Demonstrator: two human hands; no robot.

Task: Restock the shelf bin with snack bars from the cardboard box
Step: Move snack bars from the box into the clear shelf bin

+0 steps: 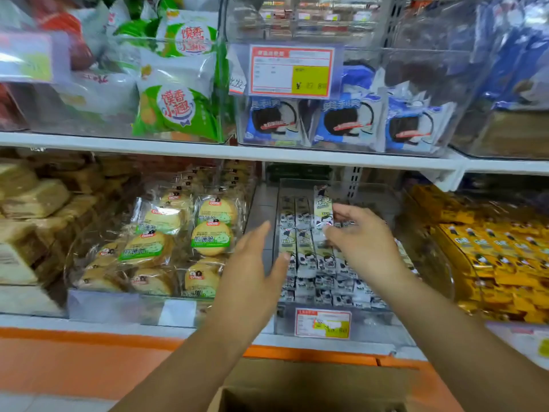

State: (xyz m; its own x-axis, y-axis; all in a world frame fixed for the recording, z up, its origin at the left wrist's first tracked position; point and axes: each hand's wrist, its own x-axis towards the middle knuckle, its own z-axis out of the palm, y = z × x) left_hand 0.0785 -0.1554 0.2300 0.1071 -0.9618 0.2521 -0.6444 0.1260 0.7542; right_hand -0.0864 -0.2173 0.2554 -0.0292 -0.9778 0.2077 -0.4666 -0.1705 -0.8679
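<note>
A clear shelf bin [371, 324] on the lower shelf holds rows of snack bars [306, 260] in pale wrappers with black-and-white print. My right hand [362, 242] reaches into the bin and pinches one snack bar [322, 208], which stands upright above the rows. My left hand [252, 263] hovers at the bin's left wall with straight fingers and holds nothing. The cardboard box [315, 388] sits below the shelf at the bottom of the view, its flaps open; its contents are hidden.
Left of the bin, a bin of round cakes in clear wrappers [178, 242]. To the right, yellow packets [490, 257]. The upper shelf [237, 150] overhangs, carrying blue cookie packs [341, 123] and green bags [175, 111]. A price tag [322, 324] hangs on the bin's front.
</note>
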